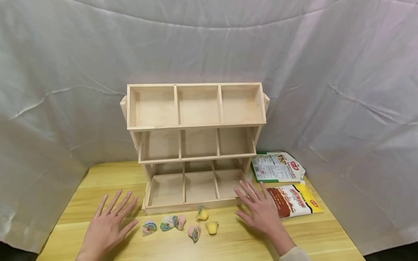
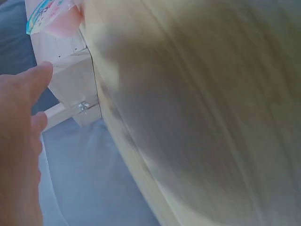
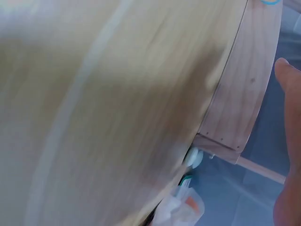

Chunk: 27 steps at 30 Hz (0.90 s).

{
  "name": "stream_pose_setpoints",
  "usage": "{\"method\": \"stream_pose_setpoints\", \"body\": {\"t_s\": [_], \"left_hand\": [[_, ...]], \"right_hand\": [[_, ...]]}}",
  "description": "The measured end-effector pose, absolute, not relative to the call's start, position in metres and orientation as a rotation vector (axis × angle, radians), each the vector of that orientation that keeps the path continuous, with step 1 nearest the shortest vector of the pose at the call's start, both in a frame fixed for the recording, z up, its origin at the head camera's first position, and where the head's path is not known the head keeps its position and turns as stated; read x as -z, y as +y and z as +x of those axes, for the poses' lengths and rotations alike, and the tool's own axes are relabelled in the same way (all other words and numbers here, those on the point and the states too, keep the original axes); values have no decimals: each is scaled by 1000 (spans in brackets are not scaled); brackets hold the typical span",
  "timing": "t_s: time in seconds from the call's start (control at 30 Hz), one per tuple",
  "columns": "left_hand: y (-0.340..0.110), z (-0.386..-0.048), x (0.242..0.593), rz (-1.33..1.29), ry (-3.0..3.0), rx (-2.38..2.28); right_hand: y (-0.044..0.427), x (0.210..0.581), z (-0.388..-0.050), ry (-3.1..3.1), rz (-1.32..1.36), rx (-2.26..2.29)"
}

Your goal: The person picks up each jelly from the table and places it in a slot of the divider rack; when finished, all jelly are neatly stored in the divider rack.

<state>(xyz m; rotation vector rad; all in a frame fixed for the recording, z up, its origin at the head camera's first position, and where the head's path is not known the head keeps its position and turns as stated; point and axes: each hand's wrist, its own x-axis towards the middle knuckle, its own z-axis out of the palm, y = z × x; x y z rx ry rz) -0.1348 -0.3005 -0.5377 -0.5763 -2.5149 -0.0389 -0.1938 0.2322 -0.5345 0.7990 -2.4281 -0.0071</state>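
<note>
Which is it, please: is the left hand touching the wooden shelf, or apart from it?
Apart. The head view plainly shows a strip of table between the left hand and the wooden shelf.

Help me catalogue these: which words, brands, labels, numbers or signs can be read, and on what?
None reads clearly.
Green-edged white package: red label and small print, too small to read.
Brown, white and yellow packet: lettering too blurred to read.
Small cups: lid print too blurred.
</note>
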Motion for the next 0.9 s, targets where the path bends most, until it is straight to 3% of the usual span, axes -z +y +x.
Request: {"method": "stream_pose_setpoints", "body": {"t_s": [0.17, 0.37, 0.63, 0.9], "left_hand": [[-291, -136, 537, -458, -2605, 187], [-278, -142, 539, -266, -2755, 697], [-274, -154, 544, -234, -2688, 1399], [-270, -158, 555, -80, -2660, 1728]], "right_hand": [[222, 532, -189, -2434, 807, -96], [201, 531, -177, -2500, 809, -297], [169, 530, -158, -2675, 795, -577], [148, 530, -149, -2837, 841, -661]]}}
